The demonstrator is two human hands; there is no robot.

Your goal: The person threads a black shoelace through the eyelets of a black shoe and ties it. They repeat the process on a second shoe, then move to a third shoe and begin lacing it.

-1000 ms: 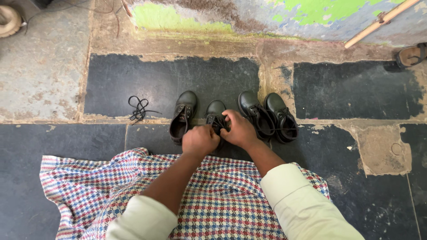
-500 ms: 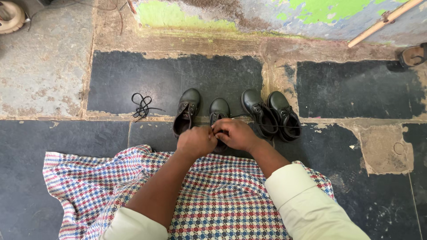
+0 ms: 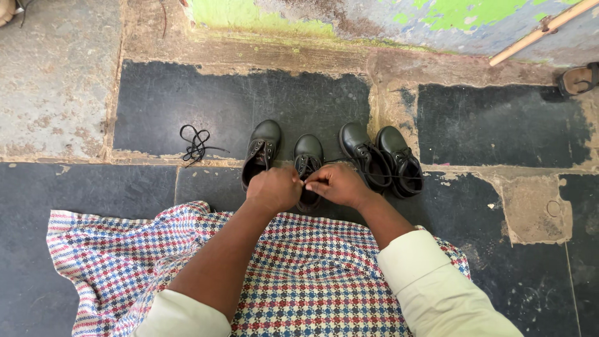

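Four small black shoes stand in a row at the middle of the frame, on dark stone slabs. The second shoe from the left (image 3: 308, 156) is the one being handled; its long axis runs up and down the picture, toe toward the top edge and heel toward the person. The left hand (image 3: 272, 189) is closed in a loose fist just over the shoe's opening, touching the shoe at its left (image 3: 262, 150) as well. The right hand (image 3: 337, 185) has fingers pinched narrow at the lace area; whether it grips a lace end I cannot tell. Both forearms reach up from the bottom edge, sleeves rolled, above a checked cloth (image 3: 106, 256). The laced pair (image 3: 380, 156) sits right of centre. A loose black lace (image 3: 196, 143) lies left of the shoes.
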